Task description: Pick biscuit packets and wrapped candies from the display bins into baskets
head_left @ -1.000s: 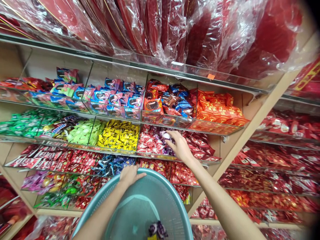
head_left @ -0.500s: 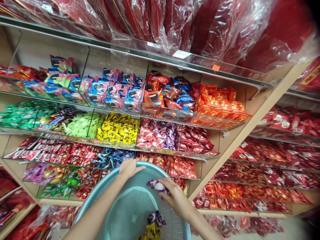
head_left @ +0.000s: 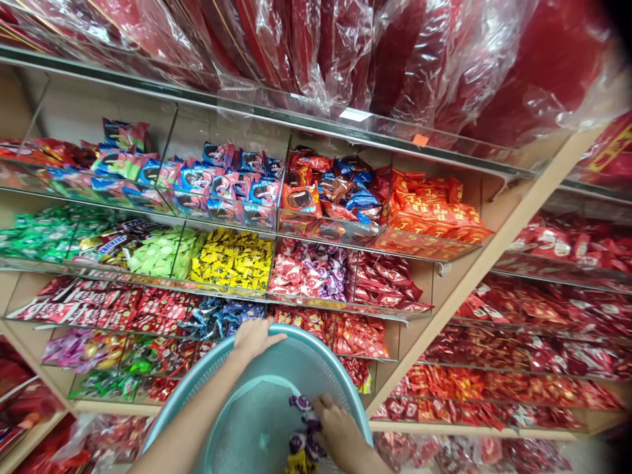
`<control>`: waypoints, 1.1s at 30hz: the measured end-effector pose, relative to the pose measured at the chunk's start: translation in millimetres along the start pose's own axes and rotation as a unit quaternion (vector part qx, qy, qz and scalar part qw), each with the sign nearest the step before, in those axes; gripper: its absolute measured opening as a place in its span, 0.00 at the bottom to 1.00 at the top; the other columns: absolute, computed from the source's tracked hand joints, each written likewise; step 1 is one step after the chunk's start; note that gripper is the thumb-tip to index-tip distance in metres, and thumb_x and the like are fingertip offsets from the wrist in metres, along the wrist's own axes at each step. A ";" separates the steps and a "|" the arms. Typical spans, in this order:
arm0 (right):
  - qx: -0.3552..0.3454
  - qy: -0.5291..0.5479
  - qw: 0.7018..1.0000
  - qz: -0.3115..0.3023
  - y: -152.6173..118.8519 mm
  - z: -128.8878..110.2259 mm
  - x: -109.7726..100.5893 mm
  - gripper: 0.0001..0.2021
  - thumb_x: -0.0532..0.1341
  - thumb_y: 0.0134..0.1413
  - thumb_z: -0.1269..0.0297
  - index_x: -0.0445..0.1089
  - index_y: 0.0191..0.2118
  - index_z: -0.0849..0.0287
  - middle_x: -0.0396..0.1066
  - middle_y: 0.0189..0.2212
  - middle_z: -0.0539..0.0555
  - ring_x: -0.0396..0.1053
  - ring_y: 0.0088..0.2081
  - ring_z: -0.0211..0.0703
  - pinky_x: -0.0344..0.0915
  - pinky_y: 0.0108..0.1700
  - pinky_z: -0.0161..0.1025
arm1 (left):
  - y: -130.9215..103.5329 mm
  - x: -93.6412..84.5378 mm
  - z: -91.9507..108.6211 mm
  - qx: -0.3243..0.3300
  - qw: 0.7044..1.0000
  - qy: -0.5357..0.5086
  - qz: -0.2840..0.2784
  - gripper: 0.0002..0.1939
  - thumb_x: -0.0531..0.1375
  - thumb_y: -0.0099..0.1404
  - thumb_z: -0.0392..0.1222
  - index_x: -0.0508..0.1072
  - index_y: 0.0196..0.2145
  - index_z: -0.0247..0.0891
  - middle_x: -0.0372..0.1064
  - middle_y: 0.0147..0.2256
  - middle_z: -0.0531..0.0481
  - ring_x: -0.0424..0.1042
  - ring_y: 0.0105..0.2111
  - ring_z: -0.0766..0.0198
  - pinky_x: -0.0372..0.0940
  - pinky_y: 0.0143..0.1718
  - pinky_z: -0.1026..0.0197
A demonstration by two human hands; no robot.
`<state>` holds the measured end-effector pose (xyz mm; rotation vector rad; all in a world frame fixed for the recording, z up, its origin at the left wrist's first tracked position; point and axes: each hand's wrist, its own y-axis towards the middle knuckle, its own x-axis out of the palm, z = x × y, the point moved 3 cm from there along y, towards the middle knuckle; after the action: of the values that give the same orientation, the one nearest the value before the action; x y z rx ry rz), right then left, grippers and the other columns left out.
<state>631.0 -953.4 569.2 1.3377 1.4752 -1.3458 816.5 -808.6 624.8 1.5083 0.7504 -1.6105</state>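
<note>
My left hand [head_left: 254, 339] is closed over the far rim of a round teal mesh plastic basket [head_left: 340, 375]. Inside the basket, my right hand [head_left: 336, 428] is low on the right side, fingers curled about purple-wrapped candies [head_left: 309, 421]. Some of these show at the fingertips, and motion blur hides how firmly they are held. Right below, yellow-wrapped candies [head_left: 300, 463] lie at the basket's bottom, next to more purple ones. Behind the rim, a shelf bin holds red-and-white and purple twist-wrapped candies [head_left: 316, 270].
Glass-fronted shelves of wrapped sweets rise ahead, with yellow candies [head_left: 232, 260], packaged cookies [head_left: 222, 181] and orange-red packets [head_left: 434, 204]. Plastic-wrapped red goods [head_left: 336, 46] fill the top. A slanting wooden upright [head_left: 474, 283] divides off another rack of red packets [head_left: 543, 303].
My right hand has moved lower into the basket, bringing the purple candies down beside those at the bottom. The left hand keeps its hold on the rim.
</note>
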 end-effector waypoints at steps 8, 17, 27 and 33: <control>-0.096 0.039 0.978 0.179 4.1 -17.2 -112.6 0.16 0.54 0.54 0.67 0.63 0.49 0.58 0.66 0.46 0.59 0.65 0.47 0.49 0.63 0.45 0.42 | -1.5 -1.3 0.5 -0.018 1.000 -0.021 -0.007 0.32 0.43 0.57 0.67 0.70 0.38 0.39 0.73 0.35 0.39 0.72 0.39 0.48 0.63 0.37 0.55; -0.126 0.053 0.911 0.389 76.4 -30.2 -238.8 0.11 0.53 0.55 0.64 0.67 0.43 0.59 0.68 0.42 0.56 0.62 0.45 0.46 0.59 0.47 0.41 | -1.1 1.5 -0.8 -0.008 1.000 -0.006 0.011 0.34 0.40 0.58 0.67 0.70 0.40 0.38 0.74 0.34 0.38 0.72 0.38 0.47 0.64 0.37 0.53; -0.063 0.107 0.932 0.340 152.9 -20.9 -242.9 0.13 0.62 0.44 0.62 0.72 0.39 0.59 0.73 0.39 0.58 0.68 0.42 0.50 0.61 0.43 0.40 | -2.9 -0.3 -2.7 -0.012 1.000 -0.018 0.008 0.35 0.42 0.55 0.70 0.71 0.39 0.38 0.74 0.34 0.39 0.72 0.38 0.47 0.63 0.36 0.54; -0.074 0.142 0.925 0.344 158.3 -13.6 -244.3 0.09 0.60 0.46 0.61 0.72 0.34 0.58 0.75 0.34 0.55 0.70 0.38 0.45 0.62 0.40 0.37 | -0.4 4.2 -5.5 0.000 1.000 -0.014 0.019 0.37 0.40 0.55 0.71 0.71 0.37 0.39 0.74 0.33 0.38 0.73 0.36 0.46 0.64 0.34 0.53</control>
<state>835.6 -1006.7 769.9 1.7755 1.0797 -0.5960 819.1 -804.4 620.0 1.4877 0.7024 -1.6005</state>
